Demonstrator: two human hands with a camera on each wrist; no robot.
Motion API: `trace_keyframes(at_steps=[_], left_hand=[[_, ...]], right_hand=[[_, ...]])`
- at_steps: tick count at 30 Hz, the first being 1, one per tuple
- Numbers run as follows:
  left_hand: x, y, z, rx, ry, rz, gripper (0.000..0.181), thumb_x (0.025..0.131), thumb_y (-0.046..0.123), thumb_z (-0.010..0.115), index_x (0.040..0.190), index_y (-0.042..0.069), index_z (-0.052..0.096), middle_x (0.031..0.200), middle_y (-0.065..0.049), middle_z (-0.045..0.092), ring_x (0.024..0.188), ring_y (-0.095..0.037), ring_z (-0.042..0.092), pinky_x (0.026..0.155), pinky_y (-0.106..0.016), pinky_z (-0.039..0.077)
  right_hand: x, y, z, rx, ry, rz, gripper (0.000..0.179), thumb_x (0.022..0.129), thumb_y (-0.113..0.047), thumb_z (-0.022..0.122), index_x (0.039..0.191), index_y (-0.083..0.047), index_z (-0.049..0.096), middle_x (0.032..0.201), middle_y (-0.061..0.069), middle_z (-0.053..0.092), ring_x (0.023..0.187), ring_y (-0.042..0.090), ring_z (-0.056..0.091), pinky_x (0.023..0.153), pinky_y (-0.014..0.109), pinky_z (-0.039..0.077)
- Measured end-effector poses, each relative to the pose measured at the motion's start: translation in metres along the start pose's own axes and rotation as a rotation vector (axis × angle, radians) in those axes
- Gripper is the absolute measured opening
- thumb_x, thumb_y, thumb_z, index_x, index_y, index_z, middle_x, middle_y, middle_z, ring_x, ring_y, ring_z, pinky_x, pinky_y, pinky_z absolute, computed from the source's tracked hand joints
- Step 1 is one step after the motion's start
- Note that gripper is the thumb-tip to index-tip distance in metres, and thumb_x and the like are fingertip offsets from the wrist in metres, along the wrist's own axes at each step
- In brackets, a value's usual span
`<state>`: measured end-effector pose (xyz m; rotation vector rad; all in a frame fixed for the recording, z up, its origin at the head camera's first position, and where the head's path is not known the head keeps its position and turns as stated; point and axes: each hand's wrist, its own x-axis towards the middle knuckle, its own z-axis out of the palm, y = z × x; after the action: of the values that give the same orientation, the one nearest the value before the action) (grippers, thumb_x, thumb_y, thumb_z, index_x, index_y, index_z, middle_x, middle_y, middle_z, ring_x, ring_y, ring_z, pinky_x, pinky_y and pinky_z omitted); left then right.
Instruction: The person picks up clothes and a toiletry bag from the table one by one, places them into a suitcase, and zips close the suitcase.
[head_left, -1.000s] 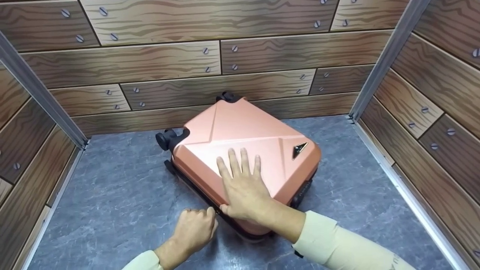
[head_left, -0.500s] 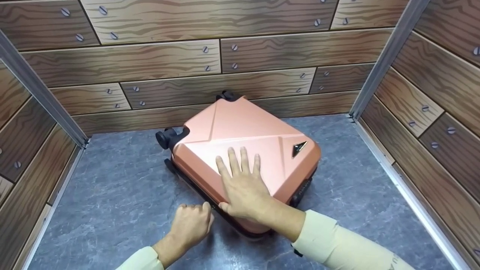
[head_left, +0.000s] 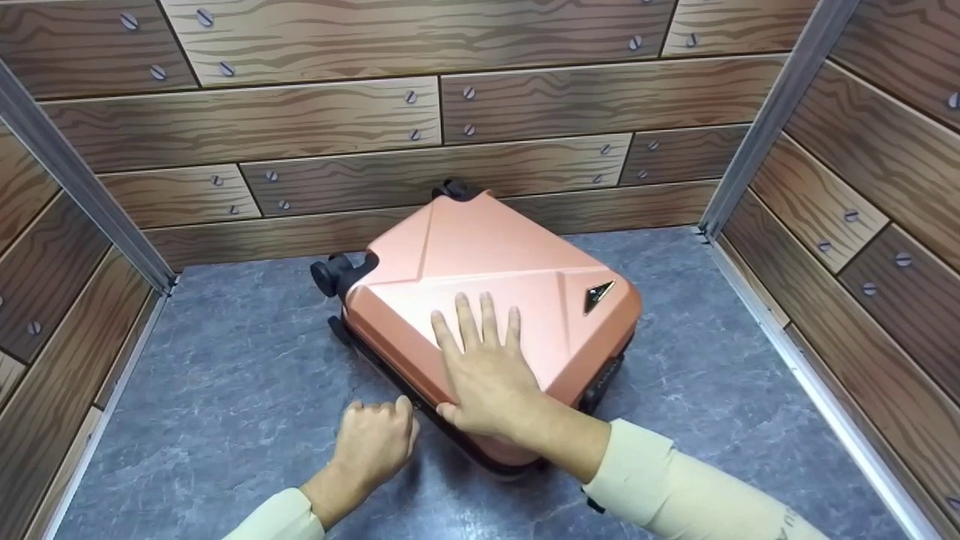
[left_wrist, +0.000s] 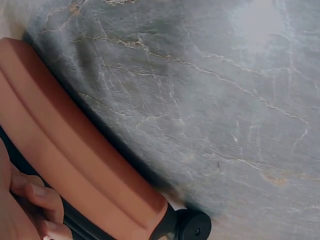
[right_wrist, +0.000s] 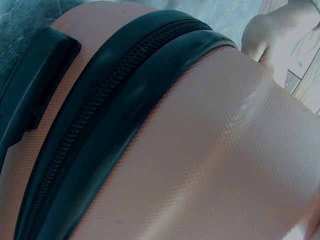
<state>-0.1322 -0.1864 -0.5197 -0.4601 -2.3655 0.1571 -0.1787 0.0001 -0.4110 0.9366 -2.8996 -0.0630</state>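
A copper-pink hard-shell suitcase lies flat and turned cornerwise on the floor, its black zipper band running round the side. My right hand rests palm down on the lid, fingers straight and spread. My left hand is at the near-left side with fingers curled and thumb against the zipper band. It seems to pinch the zipper pull, which the fingers mostly hide. In the left wrist view, curled fingers show beside the dark band. Meshed zipper teeth show in the right wrist view.
Black wheels stick out at the suitcase's far-left end. A black side handle is on its near-right side. Wood-print walls with metal corner strips enclose the grey marbled floor on the back, left and right.
My left hand has slid a little up and left along the zipper band, towards the wheels. My right hand and the suitcase have stayed put.
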Motion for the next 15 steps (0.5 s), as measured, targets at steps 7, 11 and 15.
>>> trace_keyframes(at_steps=[7,11,15], left_hand=[[-0.001,-0.0021,0.0022,0.01,-0.014,-0.018,0.024,0.083,0.026,0.06,0.066,0.014,0.049,0.049,-0.003,0.051,0.041,-0.023,0.051,0.045,-0.037,0.035],[-0.0012,-0.004,0.0038,0.014,-0.019,-0.025,0.024,0.086,0.026,0.056,0.066,0.014,0.049,0.049,-0.003,0.051,0.041,-0.024,0.051,0.045,-0.037,0.035],[-0.0006,-0.0042,0.004,0.016,-0.013,-0.02,0.025,0.086,0.027,0.056,0.066,0.014,0.048,0.049,-0.003,0.051,0.041,-0.024,0.051,0.045,-0.038,0.035]], right_hand=[[-0.0005,-0.0009,-0.001,-0.002,-0.009,0.002,0.117,0.076,-0.065,0.072,0.161,-0.014,0.01,0.165,0.024,0.005,0.151,0.051,0.003,0.113,0.074,0.01],[-0.0009,-0.0009,-0.0008,-0.002,-0.01,-0.001,0.117,0.076,-0.065,0.072,0.161,-0.014,0.01,0.165,0.024,0.005,0.15,0.051,0.004,0.113,0.074,0.01],[-0.0007,-0.0007,-0.0007,-0.001,0.001,-0.002,0.117,0.076,-0.065,0.072,0.161,-0.014,0.011,0.165,0.024,0.006,0.15,0.051,0.004,0.113,0.074,0.011]])
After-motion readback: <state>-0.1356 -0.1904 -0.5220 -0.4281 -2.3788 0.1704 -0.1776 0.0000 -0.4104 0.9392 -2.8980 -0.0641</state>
